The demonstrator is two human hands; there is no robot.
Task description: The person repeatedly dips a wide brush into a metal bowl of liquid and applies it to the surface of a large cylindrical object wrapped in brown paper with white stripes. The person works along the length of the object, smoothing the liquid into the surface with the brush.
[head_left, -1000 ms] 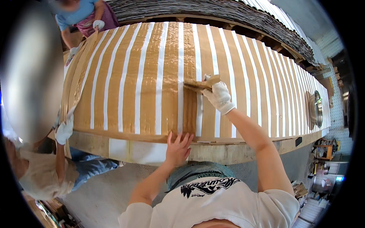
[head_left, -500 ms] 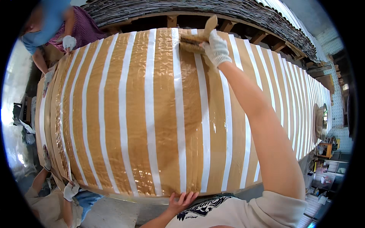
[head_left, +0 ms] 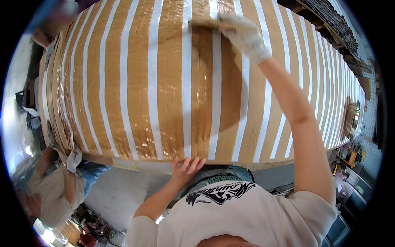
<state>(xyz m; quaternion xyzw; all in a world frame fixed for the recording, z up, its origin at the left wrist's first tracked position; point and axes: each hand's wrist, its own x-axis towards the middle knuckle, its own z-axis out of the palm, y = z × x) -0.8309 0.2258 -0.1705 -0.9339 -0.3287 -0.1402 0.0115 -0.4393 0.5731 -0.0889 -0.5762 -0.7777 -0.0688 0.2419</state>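
Brush (head_left: 203, 23): one, blurred, upper middle of frame, over the sheets. Probably light, with a stiff body and softer bristle edge; best held by the body, clear of the bristles.
Right grip (head_left: 247, 39): gloved, closed round the brush, which juts out to its left.
Sheets (head_left: 168, 82): brown, white-banded, overlapping, across the frame; glossy left of the brush, duller at right. Likely light, limp, easily creased, slippery where glossy; best taken by the margins.
Left grip (head_left: 187, 169): bare, lower middle, fingers spread on the sheets' near edge; cannot tell whether it pinches.
Bowl (head_left: 351, 119): metallic, far right, upon the sheets.
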